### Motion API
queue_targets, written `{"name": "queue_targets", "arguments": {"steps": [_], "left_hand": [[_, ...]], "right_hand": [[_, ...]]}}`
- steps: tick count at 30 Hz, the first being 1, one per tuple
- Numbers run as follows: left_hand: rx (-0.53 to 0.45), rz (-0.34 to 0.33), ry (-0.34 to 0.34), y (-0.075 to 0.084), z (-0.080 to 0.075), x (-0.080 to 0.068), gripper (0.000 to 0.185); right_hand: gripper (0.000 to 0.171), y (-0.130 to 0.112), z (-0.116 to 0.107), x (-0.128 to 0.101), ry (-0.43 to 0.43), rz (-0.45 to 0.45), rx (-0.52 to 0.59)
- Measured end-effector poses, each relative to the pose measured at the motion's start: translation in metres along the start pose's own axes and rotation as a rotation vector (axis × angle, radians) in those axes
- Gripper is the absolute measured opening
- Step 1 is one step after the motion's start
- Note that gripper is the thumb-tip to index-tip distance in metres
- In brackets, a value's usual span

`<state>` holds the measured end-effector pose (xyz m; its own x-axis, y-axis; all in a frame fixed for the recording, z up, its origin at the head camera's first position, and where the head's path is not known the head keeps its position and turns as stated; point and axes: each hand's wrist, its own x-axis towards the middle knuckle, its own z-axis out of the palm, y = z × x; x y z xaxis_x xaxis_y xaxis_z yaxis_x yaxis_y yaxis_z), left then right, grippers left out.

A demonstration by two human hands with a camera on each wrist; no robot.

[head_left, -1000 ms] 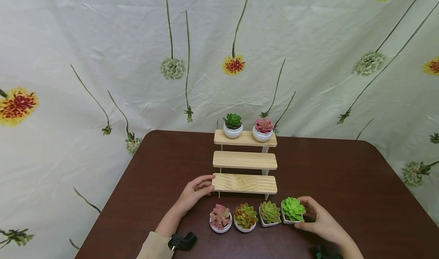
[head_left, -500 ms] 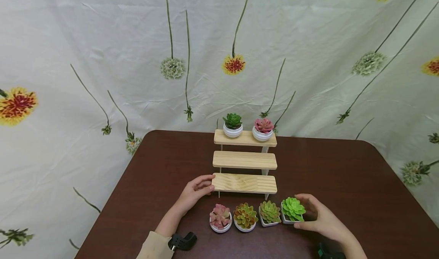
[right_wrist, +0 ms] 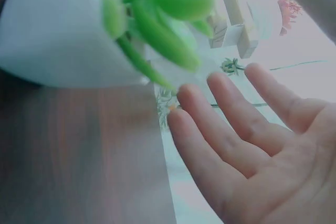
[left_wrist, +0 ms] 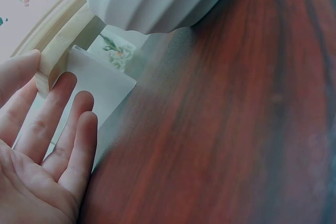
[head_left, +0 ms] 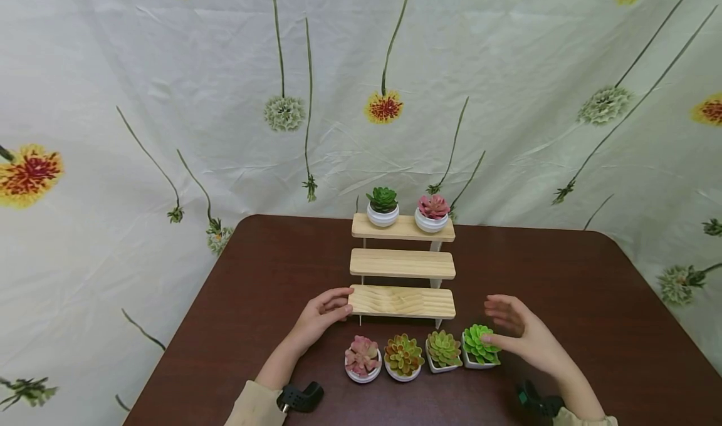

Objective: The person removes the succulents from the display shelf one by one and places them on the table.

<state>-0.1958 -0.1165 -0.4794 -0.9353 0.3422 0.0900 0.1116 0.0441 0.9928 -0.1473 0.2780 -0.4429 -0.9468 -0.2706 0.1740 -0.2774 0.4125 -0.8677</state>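
A three-tier wooden stand (head_left: 402,264) sits mid-table. My left hand (head_left: 326,313) rests against the left end of its bottom shelf (head_left: 402,301), thumb on the wood and fingers fairly straight. In the left wrist view, that hand's fingers (left_wrist: 50,135) lie beside the shelf end (left_wrist: 63,35). My right hand (head_left: 516,335) hovers open with spread fingers just right of the bright green succulent (head_left: 481,346), holding nothing. In the right wrist view, the palm (right_wrist: 252,145) faces that plant (right_wrist: 157,19) without touching it.
A pink succulent (head_left: 362,358), an orange-green one (head_left: 403,356) and an olive one (head_left: 443,351) stand in a row left of the bright green one. A dark green pot (head_left: 382,205) and a pink pot (head_left: 433,212) stand on the top shelf. A floral cloth (head_left: 169,100) hangs behind the brown table (head_left: 564,288).
My right hand has let go of the bright green succulent's pot and lifted away to its right, fingers opening. The pot stays in the row. The left hand has not moved.
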Motion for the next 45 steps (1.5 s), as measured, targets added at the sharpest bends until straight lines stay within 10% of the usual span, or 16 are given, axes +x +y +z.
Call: {"name": "queue_targets", "arguments": {"steps": [45], "left_hand": [[-0.019,-0.01,-0.005,0.001,0.0,0.0,0.039]], "right_hand": [[0.064,-0.052,0.004,0.083,0.205,0.072,0.152]]}}
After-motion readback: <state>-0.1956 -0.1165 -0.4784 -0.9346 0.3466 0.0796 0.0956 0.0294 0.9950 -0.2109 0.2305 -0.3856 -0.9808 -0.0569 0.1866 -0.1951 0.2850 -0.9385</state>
